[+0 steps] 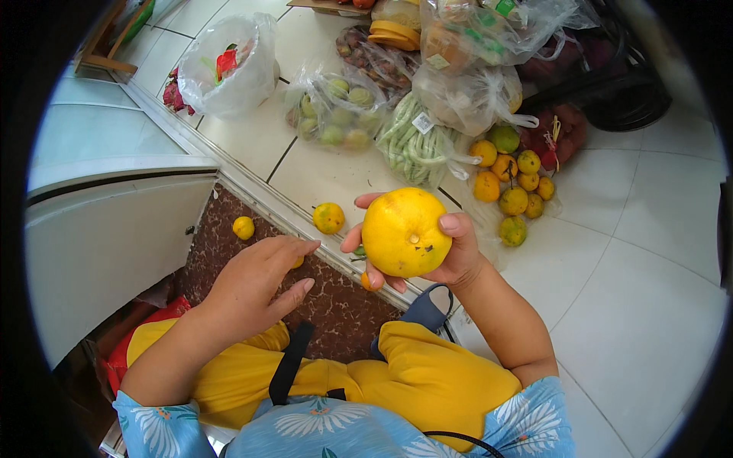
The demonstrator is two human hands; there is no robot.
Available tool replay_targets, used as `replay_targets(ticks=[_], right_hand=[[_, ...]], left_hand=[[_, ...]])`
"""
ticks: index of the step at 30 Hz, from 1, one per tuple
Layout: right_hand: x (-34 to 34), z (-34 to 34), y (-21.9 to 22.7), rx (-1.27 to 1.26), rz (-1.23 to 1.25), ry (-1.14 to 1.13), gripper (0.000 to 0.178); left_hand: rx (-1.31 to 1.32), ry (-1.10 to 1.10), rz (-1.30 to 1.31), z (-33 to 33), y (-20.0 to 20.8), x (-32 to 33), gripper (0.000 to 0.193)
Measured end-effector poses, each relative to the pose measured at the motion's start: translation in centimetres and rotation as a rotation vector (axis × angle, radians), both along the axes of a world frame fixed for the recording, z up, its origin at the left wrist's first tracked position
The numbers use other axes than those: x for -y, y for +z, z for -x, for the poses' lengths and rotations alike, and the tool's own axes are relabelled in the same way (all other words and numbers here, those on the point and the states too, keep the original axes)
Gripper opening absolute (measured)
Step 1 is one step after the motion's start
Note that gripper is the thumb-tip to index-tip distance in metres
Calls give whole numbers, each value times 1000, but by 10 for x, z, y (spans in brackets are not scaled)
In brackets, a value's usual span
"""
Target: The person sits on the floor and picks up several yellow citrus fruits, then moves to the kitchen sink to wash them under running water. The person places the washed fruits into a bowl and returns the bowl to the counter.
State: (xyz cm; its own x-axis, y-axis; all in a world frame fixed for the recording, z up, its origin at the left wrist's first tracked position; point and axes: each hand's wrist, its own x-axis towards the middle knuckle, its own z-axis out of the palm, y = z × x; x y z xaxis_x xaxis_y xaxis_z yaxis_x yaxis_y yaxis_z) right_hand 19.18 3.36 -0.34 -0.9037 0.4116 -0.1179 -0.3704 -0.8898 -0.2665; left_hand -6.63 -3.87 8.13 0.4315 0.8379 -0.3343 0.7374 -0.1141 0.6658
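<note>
One large, round yellow citrus fruit is held up above the floor in the right hand, near the middle of the view. It is nearly as wide as it is tall, so no long axis stands out. Its small brownish navel-like end, with dark specks beside it, faces up toward the head and slightly to the right. The right hand cups it firmly from the right, thumb against the upper right side and fingers wrapped round behind, their tips showing at the left. The left hand has nothing visible in its grip; it is half spread, palm down, the fingers together and pointing right, the thumb apart.

Four smaller loose fruits show lower down: one small yellow fruit, one round orange-yellow fruit with a green patch, one orange fruit mostly hidden behind the left fingers, and one orange fruit partly hidden below the right fingers. Whether the left hand touches the hidden one cannot be told.

Ten fruits can be counted in the orange, yellow and green citrus pile on the white tiled floor. Left of it lie one clear plastic bag of long green beans and one clear plastic bag of green-yellow round fruits, its contents too overlapped to count.
</note>
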Motion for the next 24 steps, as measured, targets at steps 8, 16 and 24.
replay_targets(ticks=[8, 16, 24], right_hand=[[4, -21, -31, 227, -37, -173, 71], [-5, -177, -146, 1920, -726, -270, 67], [38, -175, -162, 2448, -1507, 259, 81]], left_hand=[[-71, -19, 36, 3, 1, 3, 41], [-158, -115, 17, 10, -3, 11, 44], [-210, -140, 36, 13, -11, 16, 45]])
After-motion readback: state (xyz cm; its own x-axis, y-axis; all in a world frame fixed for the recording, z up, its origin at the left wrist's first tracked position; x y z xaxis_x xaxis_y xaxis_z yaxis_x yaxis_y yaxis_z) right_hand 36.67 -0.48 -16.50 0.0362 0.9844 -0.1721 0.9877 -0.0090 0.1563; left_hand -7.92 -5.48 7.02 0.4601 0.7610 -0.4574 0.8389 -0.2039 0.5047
